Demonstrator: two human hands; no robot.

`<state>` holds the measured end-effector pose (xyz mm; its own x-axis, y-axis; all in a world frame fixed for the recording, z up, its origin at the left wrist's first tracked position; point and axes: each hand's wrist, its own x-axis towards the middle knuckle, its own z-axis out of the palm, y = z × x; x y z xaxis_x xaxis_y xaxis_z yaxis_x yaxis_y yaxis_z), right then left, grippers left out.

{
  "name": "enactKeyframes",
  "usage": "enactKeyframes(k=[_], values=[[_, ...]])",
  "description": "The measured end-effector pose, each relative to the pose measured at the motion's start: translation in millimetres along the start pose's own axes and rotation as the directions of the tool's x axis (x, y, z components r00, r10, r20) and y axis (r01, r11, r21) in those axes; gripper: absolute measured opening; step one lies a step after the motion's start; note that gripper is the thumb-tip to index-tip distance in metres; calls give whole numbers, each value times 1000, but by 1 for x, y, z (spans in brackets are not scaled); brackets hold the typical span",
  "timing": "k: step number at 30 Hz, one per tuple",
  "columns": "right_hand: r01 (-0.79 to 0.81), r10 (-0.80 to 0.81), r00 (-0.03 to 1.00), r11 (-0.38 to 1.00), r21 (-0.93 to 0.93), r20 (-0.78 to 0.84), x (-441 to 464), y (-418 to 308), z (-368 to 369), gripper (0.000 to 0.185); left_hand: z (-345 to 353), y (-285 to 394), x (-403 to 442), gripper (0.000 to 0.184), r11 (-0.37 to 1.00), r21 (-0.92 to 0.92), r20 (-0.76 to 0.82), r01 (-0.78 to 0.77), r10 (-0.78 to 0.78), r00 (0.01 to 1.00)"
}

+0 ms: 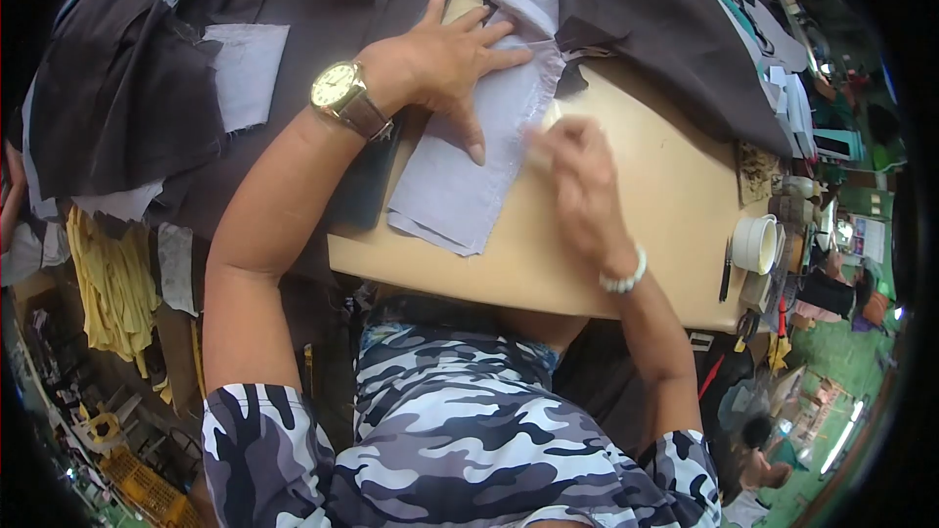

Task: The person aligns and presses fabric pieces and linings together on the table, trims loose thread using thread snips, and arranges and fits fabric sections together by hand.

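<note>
My left hand (445, 64) lies with fingers spread on a pale lavender-grey strip of fabric (455, 191), pressing it to the table. The strip looks folded or layered, with a frayed lower edge and gathered creases near my fingertips. My right hand (585, 181) is curled at the strip's right edge, its thumb and fingertips drawn together. Motion blurs those fingertips, and I cannot make out what is between them; something pale shows beside them. Dark brown cloth (655, 29) lies beyond the strip, joined to or touching it near the creases.
Dark cloth pieces (127, 68) are heaped at the left, with a pale pocket-like patch (249, 73) on top. The tan tabletop (675, 225) has a white cup (755, 243) and a black pen (726, 269) at its right edge. Yellow cloth (112, 279) hangs at lower left.
</note>
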<state>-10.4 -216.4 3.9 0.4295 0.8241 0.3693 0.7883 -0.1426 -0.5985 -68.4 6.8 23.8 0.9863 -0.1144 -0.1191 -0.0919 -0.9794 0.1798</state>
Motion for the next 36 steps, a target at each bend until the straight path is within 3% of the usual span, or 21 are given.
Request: enactKeyframes(k=[1, 5, 9, 12, 13, 17, 20, 26, 29, 32, 36], values=[[-86, 84, 996, 995, -49, -35, 12, 10, -1, 38, 0, 0, 1, 125, 1000, 1, 4, 3, -3, 1000], [-9, -5, 998, 967, -253, -56, 24, 31, 1, 34, -2, 2, 1, 125, 1000, 28, 22, 5, -6, 1000], [102, -90, 993, 982, -161, 79, -4, 4, -5, 35, -4, 2, -1, 125, 1000, 8, 26, 6, -7, 1000], [105, -94, 980, 993, -57, 177, -13, -10, -8, 37, -3, 1, 0, 125, 1000, 19, 26, 12, -12, 1000], [53, -55, 990, 998, 22, 133, -10, -2, -5, 38, -3, 1, 0, 125, 1000, 19, 23, 10, -11, 1000], [-81, 81, 996, 997, 6, -28, 19, 23, 2, 38, 0, 2, 1, 125, 999, 44, 12, 9, -9, 1000], [1, 11, 998, 981, -194, 59, 15, 8, 2, 35, 0, 1, 0, 125, 999, 38, 4, 5, -5, 1000], [245, -187, 952, 941, -235, 243, -40, -39, 5, 34, 1, 0, 0, 126, 1000, 26, -6, 1, -1, 1000], [314, -264, 920, 939, -143, 289, -52, -62, 6, 32, 2, 1, 1, 126, 999, 32, -4, 10, -10, 1000], [189, -171, 950, 981, -42, 262, -44, -47, 6, 34, 1, 1, 1, 126, 999, 46, 2, 14, -14, 1000], [200, -139, 973, 904, -377, 183, -28, -35, 2, 31, 3, 2, 2, 126, 999, 52, 4, 11, -11, 1000]])
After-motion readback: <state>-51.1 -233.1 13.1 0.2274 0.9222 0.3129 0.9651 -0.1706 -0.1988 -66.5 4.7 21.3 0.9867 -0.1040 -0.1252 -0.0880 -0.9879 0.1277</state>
